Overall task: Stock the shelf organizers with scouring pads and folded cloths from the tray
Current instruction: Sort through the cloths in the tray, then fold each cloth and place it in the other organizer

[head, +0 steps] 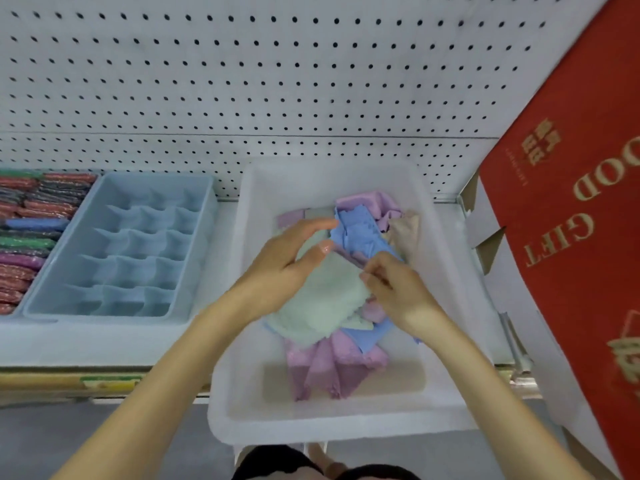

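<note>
Inside the tray, near its middle, both hands are working on one green cloth, which is lying on top of a loose heap of blue and purple cloths. The left hand is arching over the far left part of the green cloth, fingers curved and thumb closing toward them, so it is gripping the fabric rather than resting flat. The right hand is sitting just beside it with its fingers curled in, pinching what looks like the cloth's right edge. The exact grip is too blurred to read.

What matters for the coming move is that the blue organizer is standing on the shelf to the left of the tray, just beside the tray's left wall. Its long side is running from the shelf's front edge toward the back, and its cells are showing nothing inside. The left hand is therefore the nearer one for carrying the cloth across. The cloth is probably needing a tighter fold first, since it is spreading wider than a single cell. Scouring pads are already filling another holder at the shelf's far left edge.
</note>
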